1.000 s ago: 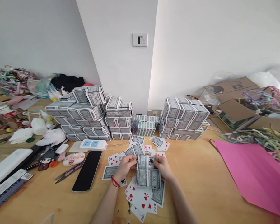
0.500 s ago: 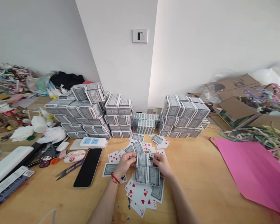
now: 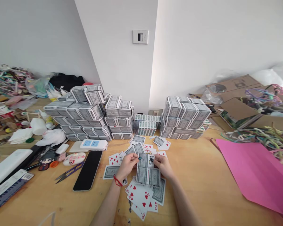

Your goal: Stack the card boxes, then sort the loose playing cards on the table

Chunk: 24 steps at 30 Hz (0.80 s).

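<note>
Pinching from both sides, the left hand [image 3: 126, 164] and the right hand [image 3: 162, 165] grip the card cluster [image 3: 145, 172], a small group of grey-green patterned-back playing cards held together just above the wooden worktop [image 3: 202, 188], close to the person and in the middle of the view. The left hand's thumb and fingertips close on the upper left edge of the cluster. The right hand's fingertips close on its upper right edge, so both hands are clamped on it rather than relaxed. A red string bracelet [image 3: 117, 181] circles the left wrist. Under and just in front of the cluster lie loose face-up cards [image 3: 141, 197], mostly red hearts, overlapping one another, and more scattered cards [image 3: 141, 147] lie behind the hands, some face down. To the left of the hands a black phone [image 3: 88, 171] lies flat, with purple-handled snips [image 3: 69, 173] beside it and a white power strip [image 3: 92, 144] behind it. Two piles of boxed decks stand against the wall, the left pile [image 3: 89, 116] and the right pile [image 3: 185, 117], with a smaller green-edged row [image 3: 147, 125] between them. A pink sheet [image 3: 254, 175] covers the worktop's right side, well apart from the hands.
</note>
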Each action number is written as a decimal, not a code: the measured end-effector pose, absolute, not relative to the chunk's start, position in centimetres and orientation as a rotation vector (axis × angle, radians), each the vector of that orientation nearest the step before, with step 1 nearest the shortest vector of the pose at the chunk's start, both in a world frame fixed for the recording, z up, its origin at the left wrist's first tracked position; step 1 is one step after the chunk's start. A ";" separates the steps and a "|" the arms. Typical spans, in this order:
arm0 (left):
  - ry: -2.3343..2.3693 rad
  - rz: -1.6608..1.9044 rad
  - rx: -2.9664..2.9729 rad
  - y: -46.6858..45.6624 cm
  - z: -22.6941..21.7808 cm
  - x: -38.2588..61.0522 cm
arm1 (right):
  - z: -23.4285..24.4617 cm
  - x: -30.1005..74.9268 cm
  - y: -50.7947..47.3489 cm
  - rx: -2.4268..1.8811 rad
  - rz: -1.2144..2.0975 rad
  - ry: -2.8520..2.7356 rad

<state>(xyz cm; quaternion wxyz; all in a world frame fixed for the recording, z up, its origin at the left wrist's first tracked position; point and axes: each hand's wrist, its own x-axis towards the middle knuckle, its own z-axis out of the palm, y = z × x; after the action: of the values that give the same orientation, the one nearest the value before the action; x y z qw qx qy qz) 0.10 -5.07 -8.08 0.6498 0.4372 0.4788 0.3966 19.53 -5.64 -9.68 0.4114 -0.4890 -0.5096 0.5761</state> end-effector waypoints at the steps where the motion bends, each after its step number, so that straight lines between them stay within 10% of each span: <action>1: 1.114 0.921 0.994 -5.1 -8.3 0.1 | -9.7 19.6 -5.6 -1.232 1.447 -1.249; 24: 1.276 1.078 1.055 -5.1 -9.4 0.8 | -7.8 17.0 -7.0 -1.615 0.757 -1.485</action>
<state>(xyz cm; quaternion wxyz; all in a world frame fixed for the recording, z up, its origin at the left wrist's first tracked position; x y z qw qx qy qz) 0.79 -5.14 -9.37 0.5504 0.4458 0.5391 0.4556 17.03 -6.99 -7.76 0.3988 -0.6381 -0.5868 0.2990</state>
